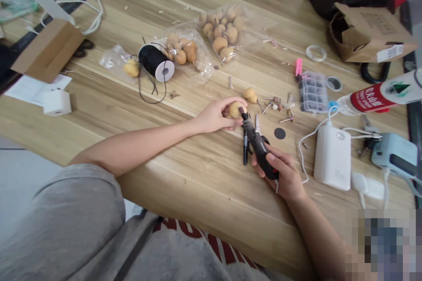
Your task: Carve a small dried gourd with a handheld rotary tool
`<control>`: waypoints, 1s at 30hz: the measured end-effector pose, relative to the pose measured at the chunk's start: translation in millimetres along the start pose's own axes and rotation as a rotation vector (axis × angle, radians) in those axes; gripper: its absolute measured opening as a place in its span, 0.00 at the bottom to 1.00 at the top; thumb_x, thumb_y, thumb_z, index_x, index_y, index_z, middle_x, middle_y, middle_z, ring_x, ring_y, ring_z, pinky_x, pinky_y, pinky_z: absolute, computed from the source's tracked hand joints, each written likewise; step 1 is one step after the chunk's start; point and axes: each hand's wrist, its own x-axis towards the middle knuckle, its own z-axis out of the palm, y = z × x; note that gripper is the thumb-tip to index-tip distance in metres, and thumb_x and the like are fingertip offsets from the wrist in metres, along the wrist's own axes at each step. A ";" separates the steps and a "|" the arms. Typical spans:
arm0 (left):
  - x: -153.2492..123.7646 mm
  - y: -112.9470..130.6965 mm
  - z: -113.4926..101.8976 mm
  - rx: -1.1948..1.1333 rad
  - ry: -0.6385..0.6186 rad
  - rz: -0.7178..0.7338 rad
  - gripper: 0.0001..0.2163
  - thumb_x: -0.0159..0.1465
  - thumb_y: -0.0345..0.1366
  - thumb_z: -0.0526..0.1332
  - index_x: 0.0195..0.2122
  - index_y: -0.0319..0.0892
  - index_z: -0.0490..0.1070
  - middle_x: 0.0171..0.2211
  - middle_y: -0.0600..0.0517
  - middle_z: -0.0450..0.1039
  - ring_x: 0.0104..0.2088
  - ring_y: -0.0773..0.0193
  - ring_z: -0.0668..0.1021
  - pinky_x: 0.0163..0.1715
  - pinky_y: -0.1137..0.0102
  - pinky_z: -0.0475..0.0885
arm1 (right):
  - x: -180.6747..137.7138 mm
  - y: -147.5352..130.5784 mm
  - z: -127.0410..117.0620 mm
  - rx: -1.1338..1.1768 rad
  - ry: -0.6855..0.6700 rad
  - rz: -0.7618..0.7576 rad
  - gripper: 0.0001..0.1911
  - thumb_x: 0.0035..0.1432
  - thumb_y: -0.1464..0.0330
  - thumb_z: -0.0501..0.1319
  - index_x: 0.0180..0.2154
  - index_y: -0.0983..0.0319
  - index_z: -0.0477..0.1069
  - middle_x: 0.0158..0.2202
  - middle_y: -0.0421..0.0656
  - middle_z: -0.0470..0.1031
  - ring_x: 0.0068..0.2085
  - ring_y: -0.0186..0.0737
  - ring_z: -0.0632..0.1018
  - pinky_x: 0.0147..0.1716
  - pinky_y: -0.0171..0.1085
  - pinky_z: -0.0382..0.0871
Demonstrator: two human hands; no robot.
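Note:
In my left hand (216, 115) is a small tan gourd (236, 109), gripped between thumb and fingers. My right hand (282, 170) wraps round a black rotary tool (257, 144), its brown bit meeting or nearly meeting the gourd's side; exact contact is hard to tell. Another small gourd (249, 95) lies just beyond my left hand. Loose grinding bits (274, 103) are scattered to its right. Under and beside the tool rest a black marker (245, 145) and scissors (257, 124), partly covered. A dark round disc (280, 133) sits flat to the right.
Clear bags of gourds (227, 28) lie at the back, near a spool of black cord (156, 62). To the right are a compartment box (313, 92), a white power bank (332, 156) with cables, a bottle (379, 92) and a paper bag (372, 33). A cardboard box (48, 50) stands left.

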 end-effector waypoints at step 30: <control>0.0 -2.6 -1.2 0.016 0.007 0.000 0.20 0.53 0.31 0.67 0.47 0.42 0.66 0.34 0.54 0.72 0.23 0.75 0.72 0.22 0.78 0.69 | -1.2 0.3 -1.3 -0.032 -0.032 -0.014 0.16 0.55 0.62 0.65 0.44 0.64 0.77 0.25 0.43 0.76 0.19 0.34 0.69 0.18 0.36 0.57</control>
